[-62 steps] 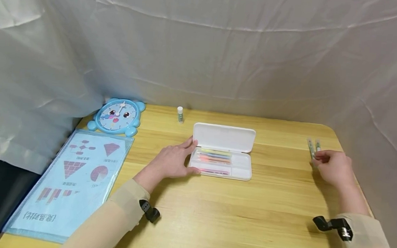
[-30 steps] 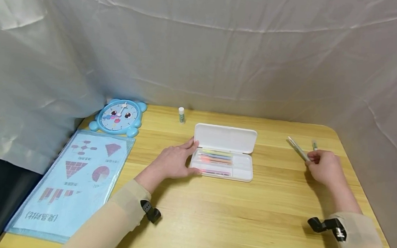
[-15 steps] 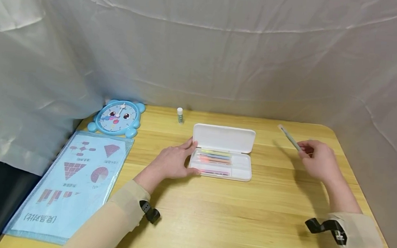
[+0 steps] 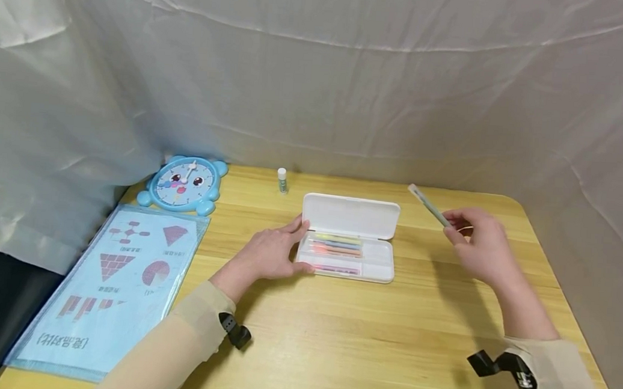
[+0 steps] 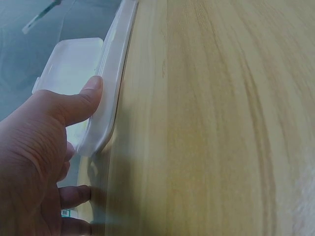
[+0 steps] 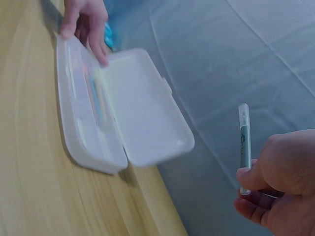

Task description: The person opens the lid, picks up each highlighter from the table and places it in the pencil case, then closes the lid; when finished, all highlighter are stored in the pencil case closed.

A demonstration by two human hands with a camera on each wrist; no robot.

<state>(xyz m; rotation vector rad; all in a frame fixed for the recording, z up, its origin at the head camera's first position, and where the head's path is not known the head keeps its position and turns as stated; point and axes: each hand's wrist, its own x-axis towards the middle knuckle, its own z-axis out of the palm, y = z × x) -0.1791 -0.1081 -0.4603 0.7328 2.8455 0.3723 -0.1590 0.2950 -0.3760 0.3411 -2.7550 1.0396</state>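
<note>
A white pencil case (image 4: pixel 378 271) lies open on the wooden table, its lid (image 4: pixel 350 216) tilted up at the back. Several coloured pens (image 4: pixel 335 245) lie inside, at the left. My left hand (image 4: pixel 272 252) grips the case's left end, thumb at the front corner and fingers toward the hinge; the left wrist view shows the thumb (image 5: pixel 91 93) on its edge. To the right, my right hand (image 4: pixel 478 245) pinches a green pen (image 4: pixel 431 207) with a clear cap by its lower end, above the table. The right wrist view shows that pen (image 6: pixel 245 142) upright between thumb and fingers.
A glue stick (image 4: pixel 282 180) with a white cap stands behind the case. On the left are a blue animal-faced clock (image 4: pixel 184 184) and a blue document pouch (image 4: pixel 104 288) with printed charts. Pale cloth (image 4: pixel 319 86) hangs behind the table and along both sides.
My right hand has taken the green pen from the table's right side, raised it and moved it left toward the case. The left hand has stayed on the case.
</note>
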